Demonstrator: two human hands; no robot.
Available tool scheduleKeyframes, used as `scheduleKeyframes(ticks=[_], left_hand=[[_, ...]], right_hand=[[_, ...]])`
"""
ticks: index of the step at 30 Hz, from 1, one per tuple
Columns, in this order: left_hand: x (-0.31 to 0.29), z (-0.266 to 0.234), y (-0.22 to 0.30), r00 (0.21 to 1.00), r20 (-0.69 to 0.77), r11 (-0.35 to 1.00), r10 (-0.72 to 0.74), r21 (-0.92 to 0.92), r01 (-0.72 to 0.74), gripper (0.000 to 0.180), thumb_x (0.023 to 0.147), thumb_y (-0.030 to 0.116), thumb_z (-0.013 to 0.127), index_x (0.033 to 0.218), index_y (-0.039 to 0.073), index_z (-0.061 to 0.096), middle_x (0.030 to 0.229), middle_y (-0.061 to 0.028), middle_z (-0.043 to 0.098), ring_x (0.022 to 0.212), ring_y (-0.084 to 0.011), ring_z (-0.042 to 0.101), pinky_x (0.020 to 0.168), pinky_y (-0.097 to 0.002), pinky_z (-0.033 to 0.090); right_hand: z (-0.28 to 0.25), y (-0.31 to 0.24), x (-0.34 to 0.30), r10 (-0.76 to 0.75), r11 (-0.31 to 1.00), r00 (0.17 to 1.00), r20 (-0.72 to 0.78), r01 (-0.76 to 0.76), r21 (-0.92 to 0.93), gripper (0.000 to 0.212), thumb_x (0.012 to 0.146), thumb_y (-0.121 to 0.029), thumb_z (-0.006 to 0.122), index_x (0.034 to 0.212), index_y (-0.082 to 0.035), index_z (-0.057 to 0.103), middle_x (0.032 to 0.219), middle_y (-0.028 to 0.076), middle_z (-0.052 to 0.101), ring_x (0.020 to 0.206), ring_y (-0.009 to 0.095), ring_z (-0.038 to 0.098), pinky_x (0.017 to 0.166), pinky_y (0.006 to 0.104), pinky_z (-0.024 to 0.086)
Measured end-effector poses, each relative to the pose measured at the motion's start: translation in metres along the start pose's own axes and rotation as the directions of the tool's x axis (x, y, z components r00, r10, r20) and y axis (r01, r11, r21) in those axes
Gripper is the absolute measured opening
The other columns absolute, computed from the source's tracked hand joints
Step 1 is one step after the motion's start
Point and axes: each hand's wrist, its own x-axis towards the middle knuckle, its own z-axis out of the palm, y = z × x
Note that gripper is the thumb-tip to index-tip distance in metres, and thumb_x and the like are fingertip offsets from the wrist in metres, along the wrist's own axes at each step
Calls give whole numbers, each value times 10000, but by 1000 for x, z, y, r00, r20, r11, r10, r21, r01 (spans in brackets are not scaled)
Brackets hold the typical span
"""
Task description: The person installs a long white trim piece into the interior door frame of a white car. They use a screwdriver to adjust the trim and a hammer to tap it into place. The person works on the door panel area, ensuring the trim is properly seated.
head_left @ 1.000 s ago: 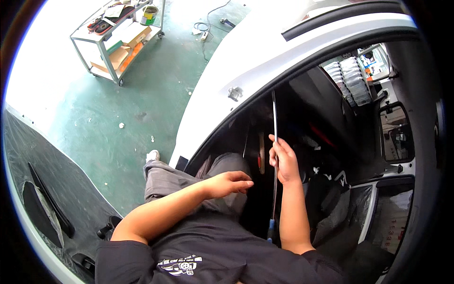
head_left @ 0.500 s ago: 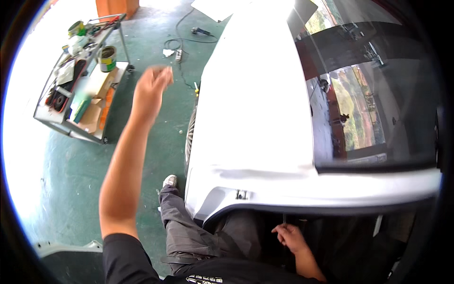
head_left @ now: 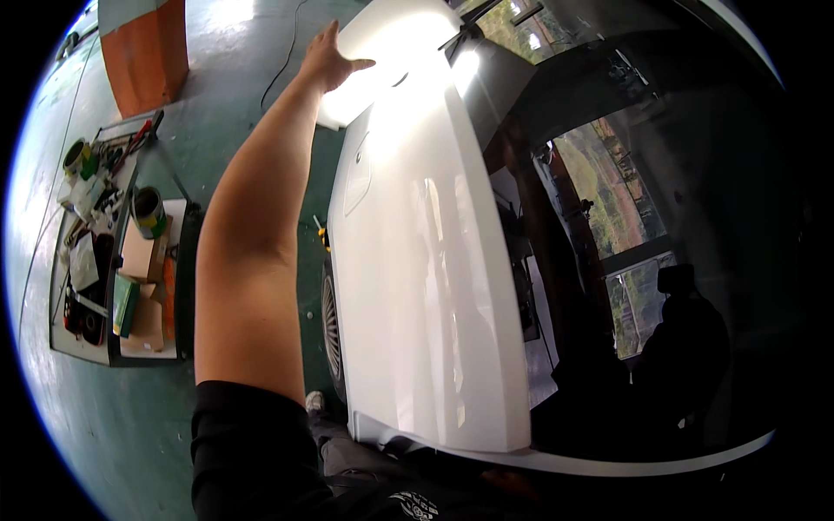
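The bright white panel (head_left: 391,48) is at the fingers of our left hand (head_left: 337,61), partly behind them and going on to the right. This hand is open: its fingers are stretched forward, the thumb stands apart toward the right, and we see nothing gripped in it. Whether it touches the panel, we cannot tell. Our right hand (head_left: 511,483) is only a dim shape near the lower edge, far below the left one, so we cannot say if it is closed or holds something.

Below and to the right of the left hand, the white car body (head_left: 417,260) extends toward us, with a closed flap (head_left: 356,178) just below that hand. Farther right is the dark window (head_left: 573,313), where trees and a dark outline are reflected. Beside our left forearm, on its right side, we see the wheel (head_left: 331,326) and a small yellow-handled object (head_left: 321,234) near it.

To the left of this forearm stands a trolley (head_left: 80,347), which carries a dark green can (head_left: 149,217), cardboard boxes (head_left: 143,258) and a green box (head_left: 125,306). Left of the left hand are a thin cable (head_left: 294,45) on the floor (head_left: 228,126) and, farther, an orange block (head_left: 146,56).
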Motion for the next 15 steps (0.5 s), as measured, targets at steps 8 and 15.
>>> scheduleKeyframes(ticks=[8, 15], left_hand=[[35, 1, -1, 956, 253, 933, -146, -286, 218, 619, 748, 299, 755, 1244, 0, 536, 1227, -213, 566, 1112, -312, 570, 928, -377, 442], [-87, -23, 39, 906, -420, 979, 44, -164, -124, 263, 737, 120, 728, 922, -41, 633, 917, -149, 649, 857, -310, 629, 753, -342, 477]], right_hand=[[-184, -355, 241, -643, 574, 372, -669, 813, -100, 263, 892, -252, 578, 981, -12, 639, 850, 46, 623, 801, 146, 582, 760, 305, 467], [-262, -440, 371, -502, 285, 212, -838, 956, 71, 192, 870, -166, 593, 963, -1, 620, 850, 38, 603, 794, 133, 568, 760, 296, 459]])
